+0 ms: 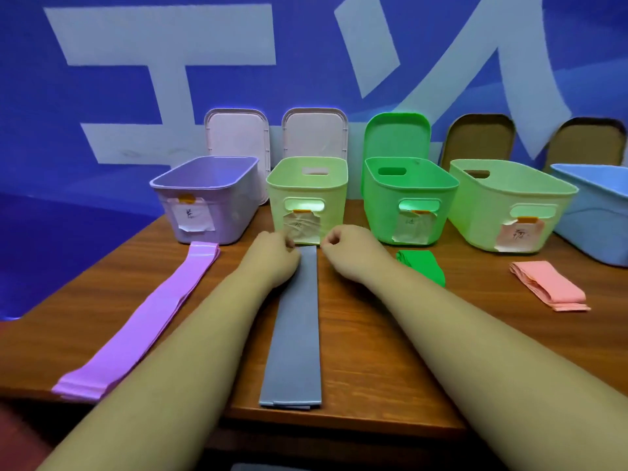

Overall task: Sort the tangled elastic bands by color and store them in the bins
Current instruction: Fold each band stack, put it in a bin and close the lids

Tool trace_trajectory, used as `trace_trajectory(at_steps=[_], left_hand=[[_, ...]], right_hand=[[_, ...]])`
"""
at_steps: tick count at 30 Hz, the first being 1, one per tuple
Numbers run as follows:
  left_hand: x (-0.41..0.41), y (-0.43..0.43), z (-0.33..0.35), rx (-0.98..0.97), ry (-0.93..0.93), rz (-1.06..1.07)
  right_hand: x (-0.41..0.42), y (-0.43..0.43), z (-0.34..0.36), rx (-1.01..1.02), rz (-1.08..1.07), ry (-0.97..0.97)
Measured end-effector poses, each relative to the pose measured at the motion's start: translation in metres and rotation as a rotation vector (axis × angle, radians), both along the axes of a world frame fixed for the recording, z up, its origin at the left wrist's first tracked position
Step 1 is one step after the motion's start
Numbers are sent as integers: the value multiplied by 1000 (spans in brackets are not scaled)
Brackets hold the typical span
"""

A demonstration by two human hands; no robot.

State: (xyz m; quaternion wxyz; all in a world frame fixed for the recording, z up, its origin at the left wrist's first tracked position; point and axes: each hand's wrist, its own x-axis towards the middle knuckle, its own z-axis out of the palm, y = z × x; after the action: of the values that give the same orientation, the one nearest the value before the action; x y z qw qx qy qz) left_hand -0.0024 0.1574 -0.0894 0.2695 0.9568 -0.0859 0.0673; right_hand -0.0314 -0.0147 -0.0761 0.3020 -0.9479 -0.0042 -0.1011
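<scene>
Seemingly mid-sort: left hand (275, 256) and right hand (350, 249) pinch the far corners of the flat grey elastic band (299, 334) lying on the wooden counter (373, 351) toward twelve o'clock; next, probably folding it for the pale green plastic bin (339, 205) beyond.

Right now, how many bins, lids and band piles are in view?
Bins, 5: purple bin, pale green bin, green bin, wide pale green bin, blue bin
Lids, 5: white lid, second white lid, green lid, brown lid, second brown lid
Band piles, 4: purple bands, grey bands, green bands, pink bands
Total: 14
</scene>
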Motion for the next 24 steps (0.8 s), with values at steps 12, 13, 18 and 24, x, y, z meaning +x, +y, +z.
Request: trace_trajectory(at_steps=[12,13,18,24], left_hand=[[19,7,-9,-184,75,2],[18,7,-9,-214,66,-10],[17,9,-10,-346,22,-23],[13,16,-7,-679,108,-92]], right_hand=[[22,7,-32,77,-21,11],[23,6,-33,82,-15,14],[26,2,-30,171,40,12],[26,0,-23,236,75,-76]])
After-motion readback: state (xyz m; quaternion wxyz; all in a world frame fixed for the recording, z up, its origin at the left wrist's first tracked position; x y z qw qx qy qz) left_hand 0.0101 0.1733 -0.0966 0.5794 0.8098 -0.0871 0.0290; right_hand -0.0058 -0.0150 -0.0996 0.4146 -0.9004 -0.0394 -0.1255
